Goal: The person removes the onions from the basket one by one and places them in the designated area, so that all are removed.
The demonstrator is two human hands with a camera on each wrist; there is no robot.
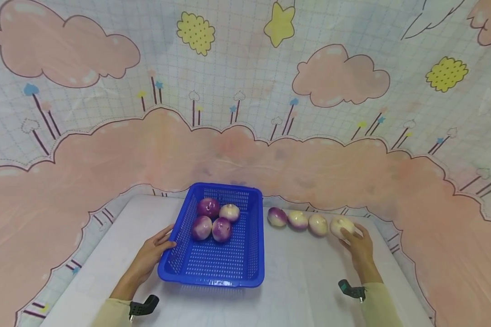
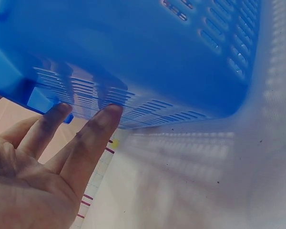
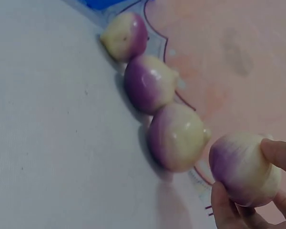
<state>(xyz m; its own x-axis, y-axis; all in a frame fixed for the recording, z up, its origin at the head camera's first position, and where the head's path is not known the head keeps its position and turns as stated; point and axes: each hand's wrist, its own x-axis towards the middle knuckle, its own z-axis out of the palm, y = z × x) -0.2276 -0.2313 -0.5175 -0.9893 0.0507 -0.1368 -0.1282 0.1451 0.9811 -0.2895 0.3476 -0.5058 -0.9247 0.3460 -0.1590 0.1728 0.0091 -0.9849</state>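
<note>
My right hand [image 1: 361, 247] pinches a purple-and-white onion [image 3: 245, 169] between thumb and fingers, at the right end of a row. Beside it lie three more glossy onions, the nearest one [image 3: 178, 137] pale on one side and purple on the other. A blue plastic basket [image 1: 218, 280] with slotted walls stands left of the row. Several onions, one of them mostly purple [image 1: 208, 207], sit together toward its back left. My left hand [image 1: 149, 256] is at the basket's left side, its extended fingers [image 2: 93, 138] against the outer wall in the left wrist view.
A white table [image 1: 307, 281] lies under everything. Behind and around it hangs a cloth [image 1: 237, 159] printed with clouds and stars. Each wrist carries a small black strap mount, such as the left one [image 1: 144, 306].
</note>
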